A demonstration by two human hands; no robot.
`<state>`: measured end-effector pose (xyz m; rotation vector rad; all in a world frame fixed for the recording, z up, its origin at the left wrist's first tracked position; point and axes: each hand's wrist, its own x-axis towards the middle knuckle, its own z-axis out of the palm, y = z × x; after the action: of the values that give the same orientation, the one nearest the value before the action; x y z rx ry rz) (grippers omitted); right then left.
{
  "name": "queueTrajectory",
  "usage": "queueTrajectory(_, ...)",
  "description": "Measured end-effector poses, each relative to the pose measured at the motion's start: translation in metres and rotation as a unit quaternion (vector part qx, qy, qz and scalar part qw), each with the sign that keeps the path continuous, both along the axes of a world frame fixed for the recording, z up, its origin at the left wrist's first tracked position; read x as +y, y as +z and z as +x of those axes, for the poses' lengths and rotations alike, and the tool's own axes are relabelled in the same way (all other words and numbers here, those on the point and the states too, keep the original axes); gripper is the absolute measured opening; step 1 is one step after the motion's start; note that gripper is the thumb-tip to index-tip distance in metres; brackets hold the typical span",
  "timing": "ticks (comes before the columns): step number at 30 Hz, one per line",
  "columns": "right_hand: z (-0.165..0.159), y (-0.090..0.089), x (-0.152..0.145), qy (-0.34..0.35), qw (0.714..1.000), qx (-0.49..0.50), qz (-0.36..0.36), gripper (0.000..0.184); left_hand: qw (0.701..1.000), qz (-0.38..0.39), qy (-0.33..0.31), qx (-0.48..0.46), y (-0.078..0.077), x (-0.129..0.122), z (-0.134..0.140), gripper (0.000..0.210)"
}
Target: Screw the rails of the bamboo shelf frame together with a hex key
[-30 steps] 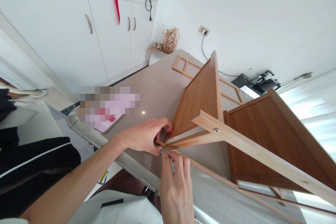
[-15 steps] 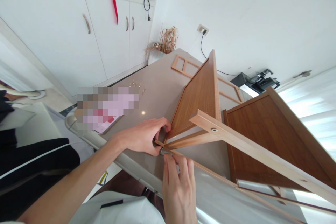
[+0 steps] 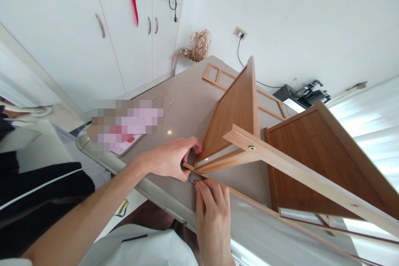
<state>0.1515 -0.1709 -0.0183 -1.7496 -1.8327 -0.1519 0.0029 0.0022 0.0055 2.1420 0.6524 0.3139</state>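
I am holding the near corner of a wooden frame [image 3: 299, 172] at the front edge of the table [image 3: 183, 91], and my left hand [image 3: 170, 160] is curling around that corner, the rail's end sitting between my thumb and bent fingers. My right hand [image 3: 213, 208] is reaching up from below, thumb and fingertips pressing together on a thin, bent metal key [image 3: 192, 178]. The key is pointing toward the rail right beside my left thumb; I cannot tell whether its tip is seated in the wood. A bolt [image 3: 252, 148] is showing in the frame's slanting bar, to the right of both hands. Behind my left fingertips a brown panel [image 3: 235, 112] is standing on edge, tilted, and a second panel [image 3: 327, 166] is leaning farther right. Small metal pieces [image 3: 162, 99] are lying scattered on the tabletop, well apart from my hands, near a flat pink item [image 3: 121, 147] that is mostly blurred. Past the first panel, a flat wooden lattice [image 3: 214, 84] is resting toward the table's far end, and dried stalks [image 3: 199, 45] are spreading just beyond it.
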Motion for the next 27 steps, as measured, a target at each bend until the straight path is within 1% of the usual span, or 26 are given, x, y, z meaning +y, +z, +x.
queueTrajectory(5,0.002,-0.0004,-0.0028,0.012,0.999,-0.031,-0.008,0.026,1.0,-0.012,0.006,-0.008,-0.0053,-0.0001,-0.0001,0.052)
queueTrajectory(10,0.0036,0.002,-0.0014,0.0,0.999,-0.052,-0.009,0.024,1.0,-0.018,0.005,-0.007,-0.0024,0.0,-0.0004,0.052)
queueTrajectory(13,0.0035,0.0037,0.0005,-0.003,0.998,-0.058,0.003,0.023,1.0,-0.02,0.002,0.004,-0.001,0.0002,-0.0002,0.053)
queueTrajectory(16,0.0028,0.0045,0.0006,-0.003,0.998,-0.065,0.015,0.023,1.0,-0.021,0.0,0.003,-0.0011,0.0002,-0.0001,0.053)
queueTrajectory(23,0.002,0.0039,-0.001,0.001,0.997,-0.072,0.01,0.025,1.0,-0.023,0.001,-0.001,0.0007,-0.0006,-0.0011,0.051)
queueTrajectory(27,0.0014,0.0054,-0.0013,-0.001,0.997,-0.071,0.019,0.026,1.0,-0.024,0.001,-0.007,0.0012,-0.0006,-0.0013,0.051)
